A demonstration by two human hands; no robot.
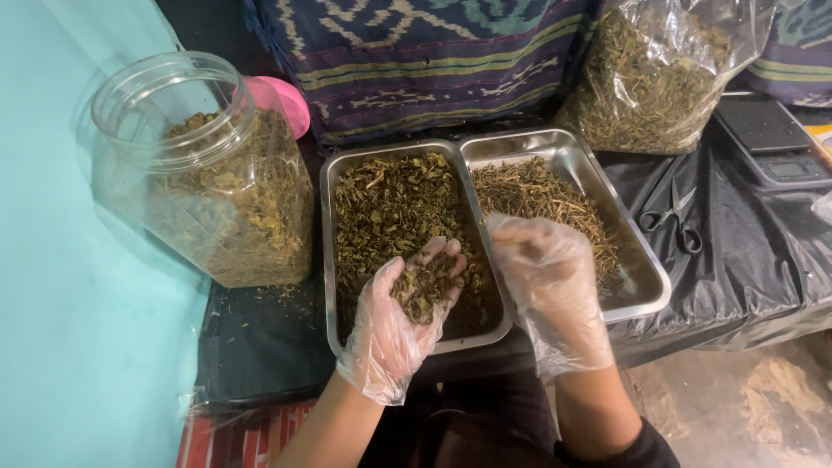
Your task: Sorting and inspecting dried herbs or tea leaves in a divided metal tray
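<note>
Both hands wear thin clear plastic gloves. My left hand is cupped palm up over the left steel tray, holding a heap of dried green leaves. That tray is full of the same crumbled leaves. My right hand hovers palm down over the inner edge of the right steel tray, fingers together and bent toward the heap in my left palm. The right tray holds thinner dried stems. Whether the right fingers pinch anything is hidden.
A clear plastic jar of dried leaves stands open at the left, with a pink lid behind it. A clear bag of dried herb leans at the back right. Black scissors and a digital scale lie on black sheeting.
</note>
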